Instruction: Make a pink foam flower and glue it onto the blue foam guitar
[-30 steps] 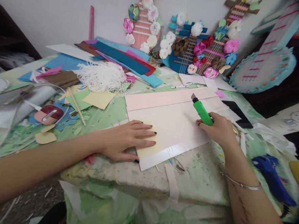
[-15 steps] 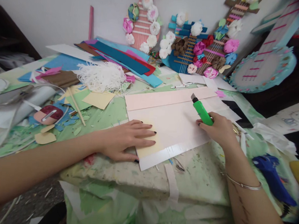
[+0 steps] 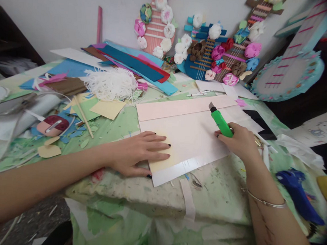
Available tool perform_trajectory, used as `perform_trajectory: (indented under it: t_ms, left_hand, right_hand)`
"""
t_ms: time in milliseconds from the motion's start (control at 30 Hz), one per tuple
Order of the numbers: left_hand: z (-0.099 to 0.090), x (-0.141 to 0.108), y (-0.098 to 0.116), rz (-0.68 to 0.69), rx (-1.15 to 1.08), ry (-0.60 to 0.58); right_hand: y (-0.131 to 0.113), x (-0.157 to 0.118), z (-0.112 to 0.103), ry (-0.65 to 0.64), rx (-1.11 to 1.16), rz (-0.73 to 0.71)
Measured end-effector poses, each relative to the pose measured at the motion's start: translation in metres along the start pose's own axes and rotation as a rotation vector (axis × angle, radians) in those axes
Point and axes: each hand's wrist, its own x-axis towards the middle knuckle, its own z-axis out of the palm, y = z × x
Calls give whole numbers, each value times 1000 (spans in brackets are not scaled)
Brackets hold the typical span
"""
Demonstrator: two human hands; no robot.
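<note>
My left hand (image 3: 139,152) lies flat on the left end of a white sheet (image 3: 190,135), fingers spread and the thumb near its lower corner. In my right hand (image 3: 239,141) is a green utility knife (image 3: 221,121), its blade out and pointing up and away to the left over the sheet. Along the sheet's far edge lies a pale pink strip (image 3: 178,109). A glossy, whitish band (image 3: 181,169) runs along the near edge, and I cannot tell whether it is a ruler or tape.
A heap of white string (image 3: 113,83) and coloured paper sheets (image 3: 134,62) lie behind. Paper-flowered model guitars (image 3: 203,61) lean on the wall. A blue glue gun (image 3: 300,195) sits at right, near a black phone-like slab (image 3: 260,124). Paper scraps (image 3: 49,151) and a wooden stick (image 3: 84,117) are left.
</note>
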Motion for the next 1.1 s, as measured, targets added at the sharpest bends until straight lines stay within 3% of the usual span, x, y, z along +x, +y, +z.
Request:
perform_trajectory:
  t_ms: [467,967,1100]
  left_hand:
    - [6,2,27,-56,11,-8]
    - [12,2,25,-59,32,16]
    - [12,2,25,-57,45,41]
  right_hand:
    - [2,2,2,-16,5,6]
    - [0,1,0,-28,28,16]
    - [1,0,1,22,41,8]
